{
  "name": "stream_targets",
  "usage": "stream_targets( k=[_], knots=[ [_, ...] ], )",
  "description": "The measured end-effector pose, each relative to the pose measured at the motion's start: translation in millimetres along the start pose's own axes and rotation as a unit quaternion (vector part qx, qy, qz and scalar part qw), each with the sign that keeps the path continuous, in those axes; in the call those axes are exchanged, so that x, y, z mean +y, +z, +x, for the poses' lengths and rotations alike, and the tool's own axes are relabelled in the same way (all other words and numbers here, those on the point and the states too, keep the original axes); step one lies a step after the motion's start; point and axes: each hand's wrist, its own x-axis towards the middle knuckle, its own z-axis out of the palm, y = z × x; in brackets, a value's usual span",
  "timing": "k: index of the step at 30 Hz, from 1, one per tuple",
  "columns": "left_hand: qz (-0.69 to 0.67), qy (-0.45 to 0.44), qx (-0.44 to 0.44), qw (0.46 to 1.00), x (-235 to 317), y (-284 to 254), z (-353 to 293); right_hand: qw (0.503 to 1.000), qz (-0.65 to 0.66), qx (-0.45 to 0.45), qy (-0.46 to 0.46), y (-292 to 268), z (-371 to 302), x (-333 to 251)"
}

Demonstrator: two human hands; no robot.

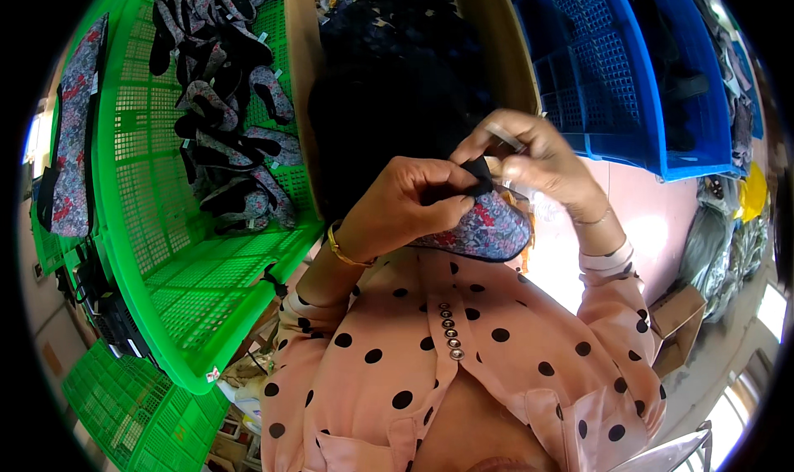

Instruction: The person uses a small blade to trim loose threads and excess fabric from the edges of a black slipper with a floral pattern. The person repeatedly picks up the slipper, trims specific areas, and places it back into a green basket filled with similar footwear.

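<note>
Pink black-dotted blouse (496, 364), gold bangle (341, 250) at wrist.

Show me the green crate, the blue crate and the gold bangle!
green crate (207, 306), head view, on its bare mesh floor.
blue crate (637, 91), head view, on its side wall.
gold bangle (341, 253), head view, on the band at the wrist.

Your left hand (405, 211) and right hand (533, 162) meet in front of your chest, both pinching a black strap (475, 174) at the top of a floral fabric piece (488, 232). Your right hand also holds a thin light tool (503, 137). To your left, a green crate (165, 249) holds a pile of similar floral pieces (227, 133). Ahead sits a cardboard box (496, 42) of dark fabric (397, 67), with a blue crate (653, 100) to your right.
</note>
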Motion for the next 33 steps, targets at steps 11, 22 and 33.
stream_targets(
  k=[11, 22, 33],
  knots=[
    [-0.005, -0.056, -0.010, 0.998, -20, -33, -24, 0.974, 0.087, -0.163, 0.133, 16, -9, 37],
    [0.099, -0.106, -0.099, 0.984, -14, -22, -33, 0.960, -0.057, -0.214, 0.172, 30, 13, 29],
    [0.098, -0.063, 0.054, 0.992, -9, -34, -17, 0.973, -0.081, -0.172, 0.132, 18, 24, 36]
  ],
)
